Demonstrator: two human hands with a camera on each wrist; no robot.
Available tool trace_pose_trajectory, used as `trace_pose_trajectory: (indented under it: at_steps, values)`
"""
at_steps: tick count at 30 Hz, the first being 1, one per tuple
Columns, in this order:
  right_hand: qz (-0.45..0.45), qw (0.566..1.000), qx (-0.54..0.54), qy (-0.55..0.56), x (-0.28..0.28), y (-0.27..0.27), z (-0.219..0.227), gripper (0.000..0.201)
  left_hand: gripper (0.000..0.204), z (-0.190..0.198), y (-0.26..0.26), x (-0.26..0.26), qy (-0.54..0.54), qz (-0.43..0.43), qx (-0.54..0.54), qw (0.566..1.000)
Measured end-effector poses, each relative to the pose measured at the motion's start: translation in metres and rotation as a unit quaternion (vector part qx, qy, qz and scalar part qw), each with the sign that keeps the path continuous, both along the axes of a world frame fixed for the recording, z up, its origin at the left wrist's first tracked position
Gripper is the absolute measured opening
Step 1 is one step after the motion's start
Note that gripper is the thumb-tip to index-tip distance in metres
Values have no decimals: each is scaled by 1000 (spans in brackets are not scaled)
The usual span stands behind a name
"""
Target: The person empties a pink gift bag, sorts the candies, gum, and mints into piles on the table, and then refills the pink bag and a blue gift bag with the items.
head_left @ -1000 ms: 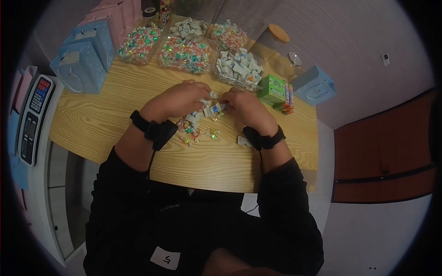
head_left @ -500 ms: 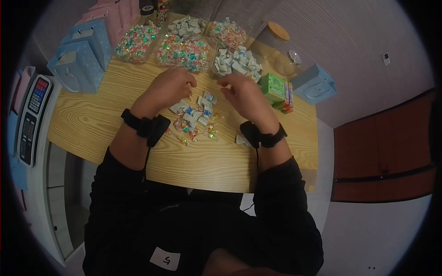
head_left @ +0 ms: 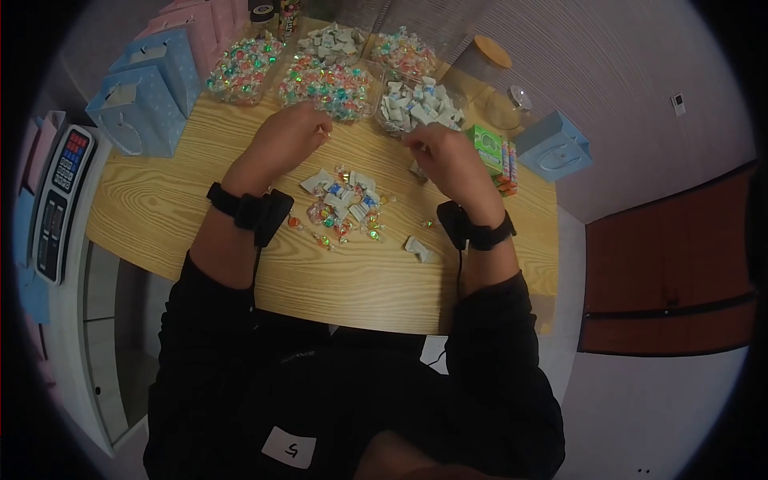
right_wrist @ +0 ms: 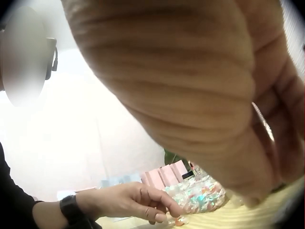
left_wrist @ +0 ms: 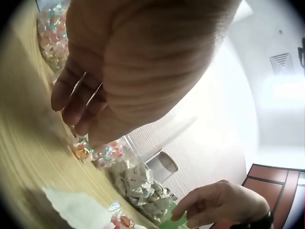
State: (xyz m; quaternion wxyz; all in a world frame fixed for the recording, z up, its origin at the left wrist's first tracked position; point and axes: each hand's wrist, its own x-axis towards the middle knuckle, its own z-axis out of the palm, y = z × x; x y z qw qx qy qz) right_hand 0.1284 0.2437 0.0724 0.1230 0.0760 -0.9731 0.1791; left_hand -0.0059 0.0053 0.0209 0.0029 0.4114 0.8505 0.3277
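My left hand is raised above the table behind the candy pile, its fingers bent down towards the thumb. At its fingertips shows a small twist-wrapped orange candy, pinched there. My right hand hangs with bent fingers near the tray of white-wrapped candies; nothing shows in its grasp. Under it, a white-wrapped piece is partly covered. Between the hands and closer to me lies a mixed pile of white-wrapped and shiny coloured candies. A single white-wrapped candy lies apart to the right.
Clear trays of coloured candies line the back of the wooden table. Blue gift bags and pink ones stand at left. To the right are a green box, a blue bag and lidded jars.
Both hands have drawn apart and lifted back from the pile, the left towards the coloured candy tray, the right towards the white-wrapped candies. The pile now lies uncovered.
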Motion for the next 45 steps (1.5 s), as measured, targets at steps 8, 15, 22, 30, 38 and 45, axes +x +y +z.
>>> trace_pose_trajectory:
  at_steps: [8, 15, 22, 30, 38, 45]
  values:
    - [-44, 991, 72, -102, 13, 17, -21, 26, 19, -17, 2, -3, 53, -26, -24, 998]
    - [-27, 998, 51, 14, 1, -1, -6, 22, 20, 6, 0, 9, -58, -65, 12, 996]
    - [-20, 999, 19, 35, 7, -14, -1, 24, 25, 31, -10, 18, -116, -111, -128, 979]
    - [138, 975, 20, -174, 14, -47, -8, 25, 29, 13, -2, 17, -132, -171, -169, 962]
    - [116, 980, 60, -152, 13, -47, -17, 21, 23, 18, -4, 17, -153, -151, -130, 968]
    - [-21, 999, -17, 23, 10, -16, 14, 20, 24, 16, -7, 10, -133, -126, -72, 981]
